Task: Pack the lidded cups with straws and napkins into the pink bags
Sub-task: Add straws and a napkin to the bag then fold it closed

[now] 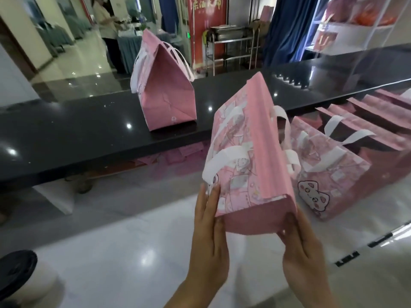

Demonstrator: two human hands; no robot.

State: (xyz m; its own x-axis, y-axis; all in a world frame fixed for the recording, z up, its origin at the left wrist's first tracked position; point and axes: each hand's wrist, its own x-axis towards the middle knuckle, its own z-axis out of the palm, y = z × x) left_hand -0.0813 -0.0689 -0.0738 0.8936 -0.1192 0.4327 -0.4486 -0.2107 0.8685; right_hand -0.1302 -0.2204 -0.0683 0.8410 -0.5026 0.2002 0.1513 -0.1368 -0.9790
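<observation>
**Three pink bags standing, one between my hands**

Three assembled bags: I press my left hand (210, 232) and right hand (304, 247) flat against the near end of the tilted pink bag (251, 156) above the white desk (133, 252), its top folded shut, contents hidden. A second bag (165, 90) stands closed on the black ledge (66, 134); a third bag (329, 172) sits just right. Flat bags (364, 121) overlap behind, count unclear. One lidded cup (20, 278) is cut off lower left.
</observation>
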